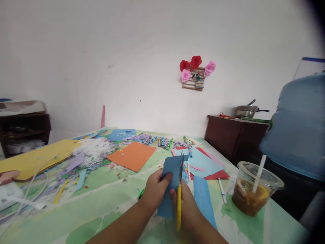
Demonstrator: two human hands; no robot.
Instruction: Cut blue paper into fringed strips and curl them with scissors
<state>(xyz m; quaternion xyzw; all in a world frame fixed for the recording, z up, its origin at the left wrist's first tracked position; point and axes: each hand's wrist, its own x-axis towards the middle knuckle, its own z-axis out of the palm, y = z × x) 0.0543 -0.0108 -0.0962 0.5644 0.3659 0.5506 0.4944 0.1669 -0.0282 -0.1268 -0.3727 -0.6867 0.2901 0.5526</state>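
Note:
My left hand point(157, 188) grips a dark blue sheet of paper point(168, 200) by its left side, thumb on top. In my right hand point(186, 200) is a pair of scissors with yellow handles point(179, 206), blades pointing away from me along the sheet's right edge. A narrow strip of the blue paper bends out to the right beyond the blades. Just right of my right hand, a light blue strip of paper point(202, 195) lies flat on the table.
An orange sheet point(133, 156), white paper shreds point(95, 150) and yellow sheets point(45, 156) lie leftward. Light blue and red sheets point(223, 174), a white marker point(222, 191) and a cup of brown drink with a straw point(250, 200) are on the right. Curled paper strips point(164, 142) line the back.

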